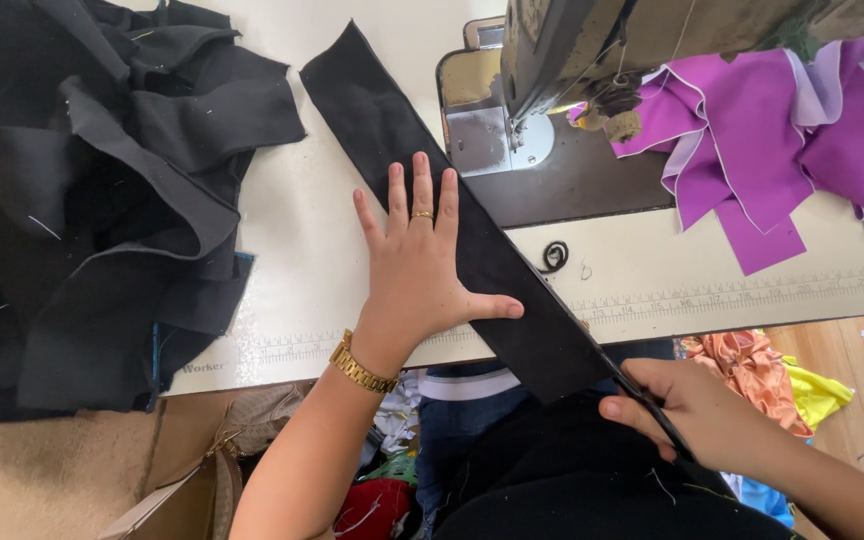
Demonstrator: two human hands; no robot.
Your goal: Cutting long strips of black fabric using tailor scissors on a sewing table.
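- Pressing flat, the left hand (420,270) lies with fingers spread on the black fabric strip (422,170), palm down, so the cloth stays smooth against the sewing table (292,220).
- The strip runs diagonally from just left of the sewing machine (592,50) down over the table's near edge, a slant that keeps its long edge straight between the two hands.
- At the strip's lower end, off the table edge, the right hand (697,415) is closed around that end, thumb on top; something thin and dark lies along its fingers, perhaps the strip's edge or a tool, but the view is too dim to tell.
- Left of the strip, a heap of black cloth (102,200) sits piled on the table, near the left hand yet apart from it.
- Right of the strip, behind the machine, purple fabric pieces (762,140) lie stacked.
- A small black loop of thread (553,257) lies just right of the strip, beside the printed ruler scale (712,295) along the table's edge.
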